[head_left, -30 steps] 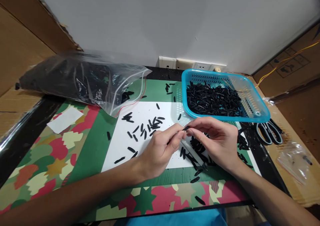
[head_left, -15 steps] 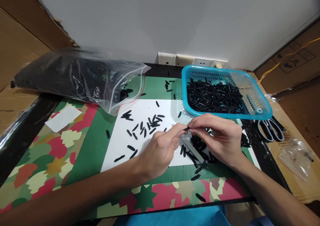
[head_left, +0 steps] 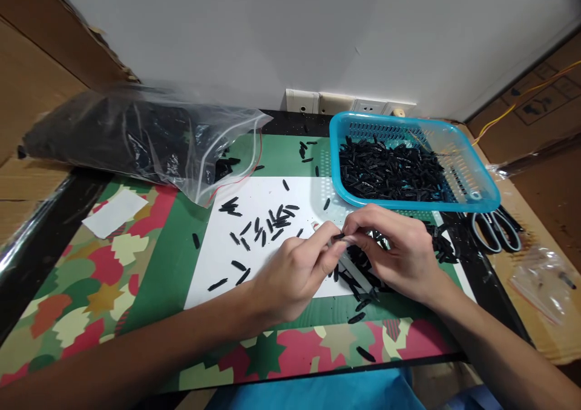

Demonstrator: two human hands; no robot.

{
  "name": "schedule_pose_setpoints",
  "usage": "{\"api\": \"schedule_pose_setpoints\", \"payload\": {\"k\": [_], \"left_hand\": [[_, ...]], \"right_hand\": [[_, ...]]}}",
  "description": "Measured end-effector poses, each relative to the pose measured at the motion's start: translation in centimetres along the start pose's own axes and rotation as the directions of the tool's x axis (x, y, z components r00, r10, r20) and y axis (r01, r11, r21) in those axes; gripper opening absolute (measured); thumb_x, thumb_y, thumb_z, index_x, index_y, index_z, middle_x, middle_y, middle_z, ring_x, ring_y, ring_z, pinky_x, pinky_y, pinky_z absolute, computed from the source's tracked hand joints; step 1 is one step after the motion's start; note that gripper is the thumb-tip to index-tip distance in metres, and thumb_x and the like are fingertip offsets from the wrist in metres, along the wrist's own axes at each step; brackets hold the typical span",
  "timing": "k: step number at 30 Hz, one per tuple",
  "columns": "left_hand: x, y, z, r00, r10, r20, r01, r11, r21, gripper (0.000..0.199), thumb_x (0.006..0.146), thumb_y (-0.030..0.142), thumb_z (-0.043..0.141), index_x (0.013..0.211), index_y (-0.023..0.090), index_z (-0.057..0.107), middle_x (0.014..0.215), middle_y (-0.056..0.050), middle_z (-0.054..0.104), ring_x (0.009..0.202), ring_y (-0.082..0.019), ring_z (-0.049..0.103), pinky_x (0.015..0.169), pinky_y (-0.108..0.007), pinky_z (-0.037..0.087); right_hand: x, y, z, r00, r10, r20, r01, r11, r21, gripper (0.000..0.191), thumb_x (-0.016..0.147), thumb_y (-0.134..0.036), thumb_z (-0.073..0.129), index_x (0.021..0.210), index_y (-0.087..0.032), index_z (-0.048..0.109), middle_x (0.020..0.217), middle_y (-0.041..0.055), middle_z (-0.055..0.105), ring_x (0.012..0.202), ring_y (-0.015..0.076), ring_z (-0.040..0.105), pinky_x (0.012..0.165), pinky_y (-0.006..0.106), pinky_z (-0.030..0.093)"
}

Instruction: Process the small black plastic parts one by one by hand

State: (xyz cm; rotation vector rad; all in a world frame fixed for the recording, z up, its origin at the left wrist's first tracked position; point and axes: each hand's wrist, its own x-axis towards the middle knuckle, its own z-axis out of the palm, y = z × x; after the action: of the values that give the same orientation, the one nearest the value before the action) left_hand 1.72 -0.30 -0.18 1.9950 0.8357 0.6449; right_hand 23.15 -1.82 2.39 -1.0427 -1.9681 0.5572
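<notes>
My left hand (head_left: pixel 290 271) and my right hand (head_left: pixel 396 251) meet above the paper, fingertips closed around one small black sliver (head_left: pixel 339 236). Its ends are partly hidden by the fingers. Below them lies a slim white tool (head_left: pixel 358 274) with a dark tip, its kind unclear. A heap of black slivers (head_left: pixel 351 286) is partly covered by my right hand. Left of my hands, several loose black slivers (head_left: pixel 276 219) are scattered over a white sheet of paper (head_left: pixel 209 247).
A blue plastic basket (head_left: pixel 490 198) holding many black slivers stands at the back right. At the back left lies a clear zip bag (head_left: pixel 149 138) full of black material. Scissors (head_left: pixel 494 231) and a small plastic bag (head_left: pixel 542 286) are on the right. A white paper scrap (head_left: pixel 115 212) lies left.
My left thumb and fingers have shifted slightly at the black sliver, and my right fingers have turned a little. The view has moved a touch. Both hands keep their grip.
</notes>
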Motion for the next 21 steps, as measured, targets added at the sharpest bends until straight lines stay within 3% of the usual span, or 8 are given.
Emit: {"api": "schedule_pose_setpoints", "payload": {"k": [6, 11, 21], "left_hand": [[0.1, -0.1, 0.2, 1.000, 0.006, -0.010, -0.006, 1.000, 0.001, 0.026, 0.117, 0.035, 0.035, 0.104, 0.022, 0.054, 0.067, 0.009, 0.031, 0.053, -0.009, 0.033, 0.053, -0.025, 0.027], [0.1, -0.3, 0.2, 0.998, 0.031, -0.053, -0.032, 0.999, -0.003, 0.025, 0.117, 0.035, 0.038, 0.103, 0.022, 0.055, 0.068, 0.009, 0.035, 0.054, -0.008, 0.036, 0.053, -0.023, 0.030], [-0.4, -1.1, 0.5, 0.995, 0.008, -0.097, -0.020, 0.993, -0.116, 0.025, 0.116, 0.039, 0.041, 0.105, 0.022, 0.056, 0.066, 0.009, 0.038, 0.053, -0.008, 0.039, 0.053, -0.023, 0.033]], "right_hand": [[-0.1, -0.1, -0.1, 0.998, 0.065, 0.000, -0.065, 0.997, 0.047, 0.015, 0.102, -0.010, 0.062, 0.093, -0.022, 0.065, 0.083, 0.0018, 0.069, 0.073, 0.0160, 0.065, 0.068, 0.028, 0.051], [-0.2, 0.0, -0.1, 0.994, 0.110, -0.010, -0.108, 0.986, 0.127, 0.012, 0.102, -0.015, 0.069, 0.092, -0.022, 0.067, 0.084, 0.0018, 0.070, 0.073, 0.0152, 0.065, 0.065, 0.027, 0.050], [-0.3, 0.2, 0.3, 0.983, 0.181, -0.008, -0.168, 0.924, 0.344, 0.009, 0.101, -0.017, 0.073, 0.095, -0.023, 0.073, 0.092, 0.0027, 0.074, 0.085, 0.0171, 0.070, 0.076, 0.030, 0.058]]}}
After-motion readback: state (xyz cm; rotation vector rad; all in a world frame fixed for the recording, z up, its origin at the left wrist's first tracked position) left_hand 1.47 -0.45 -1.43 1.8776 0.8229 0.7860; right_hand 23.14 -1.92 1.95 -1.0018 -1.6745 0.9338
